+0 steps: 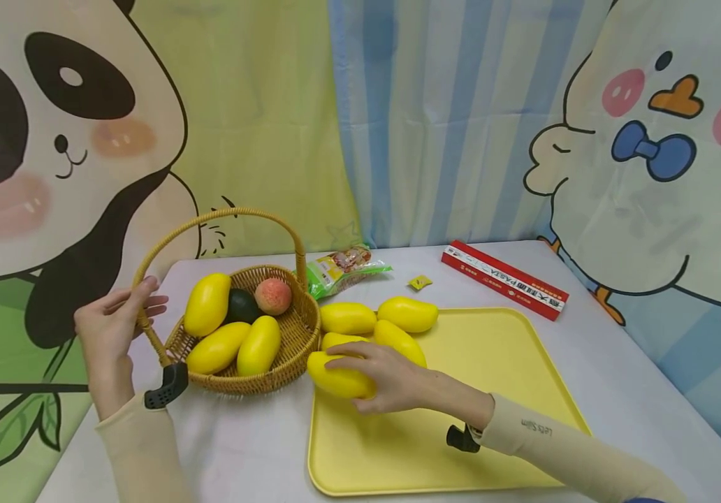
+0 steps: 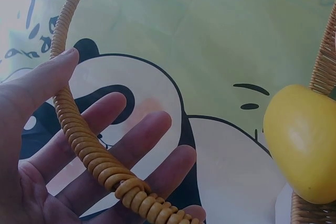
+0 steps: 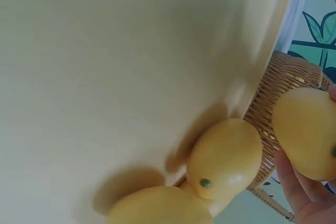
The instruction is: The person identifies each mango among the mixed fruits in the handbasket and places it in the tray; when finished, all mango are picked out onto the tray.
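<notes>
My right hand (image 1: 392,381) grips a yellow mango (image 1: 338,377) at the tray's left end; the right wrist view shows that mango (image 3: 304,129) with fingertips beside it. Near it lie more mangoes (image 1: 407,314), several on the yellow tray (image 1: 461,454). At the left stands a wicker basket (image 1: 297,356) with a tall handle (image 1: 235,212). Inside are three mangoes (image 1: 207,305), a peach (image 1: 273,297) and a dark green fruit (image 1: 242,306), partly covered. My left hand (image 1: 112,321) touches the handle, which runs between the thumb and the spread, fairly straight fingers (image 2: 139,135).
Behind the basket lies a green plastic food packet (image 1: 344,271). A small yellow sachet (image 1: 420,282) sits right of it. Toward the back right is a long red pasta box (image 1: 504,279). Printed curtains (image 1: 272,126) hang behind the white table (image 1: 241,440).
</notes>
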### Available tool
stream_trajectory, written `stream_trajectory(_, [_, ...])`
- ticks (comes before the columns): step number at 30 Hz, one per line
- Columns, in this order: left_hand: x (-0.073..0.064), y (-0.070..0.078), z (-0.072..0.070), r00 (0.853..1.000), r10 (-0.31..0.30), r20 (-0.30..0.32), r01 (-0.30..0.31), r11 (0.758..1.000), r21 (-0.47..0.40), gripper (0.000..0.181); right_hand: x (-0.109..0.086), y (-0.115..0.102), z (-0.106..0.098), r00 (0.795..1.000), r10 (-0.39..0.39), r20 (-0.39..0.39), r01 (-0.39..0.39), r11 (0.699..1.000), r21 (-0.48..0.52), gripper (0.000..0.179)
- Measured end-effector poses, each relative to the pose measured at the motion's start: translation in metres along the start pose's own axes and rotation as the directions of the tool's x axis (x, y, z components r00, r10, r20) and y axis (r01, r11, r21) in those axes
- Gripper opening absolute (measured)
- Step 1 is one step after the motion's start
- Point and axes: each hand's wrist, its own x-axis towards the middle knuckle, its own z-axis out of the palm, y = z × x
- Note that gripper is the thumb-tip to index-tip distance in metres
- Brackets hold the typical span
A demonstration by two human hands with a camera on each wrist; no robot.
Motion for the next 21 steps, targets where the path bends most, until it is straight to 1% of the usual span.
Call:
stream_trajectory(6, [0.0,0.0,0.0,1.0,-0.003,-0.001,0.003,1.0,0.013,0.027,-0.008,0.001,0.009,0.999,0.013,0.038,-0.012,1.0,-0.004,0.059])
stream_trajectory(11, [0.0,0.0,0.0,1.0,-0.011,0.002,0.011,1.0,0.015,0.023,-0.012,0.001,0.015,0.997,0.028,0.069,-0.028,1.0,-0.007,0.058])
stream_trajectory(14, [0.0,0.0,0.0,1.0,-0.009,0.001,0.009,1.0,0.014,0.023,-0.014,0.002,0.018,0.996,0.035,0.082,-0.035,0.999,-0.002,0.058])
stream_trajectory(21, [0.001,0.0,0.0,1.0,-0.005,0.005,0.005,1.0,0.004,0.027,-0.016,0.004,0.024,0.995,0.01,0.097,-0.011,1.0,0.008,0.059])
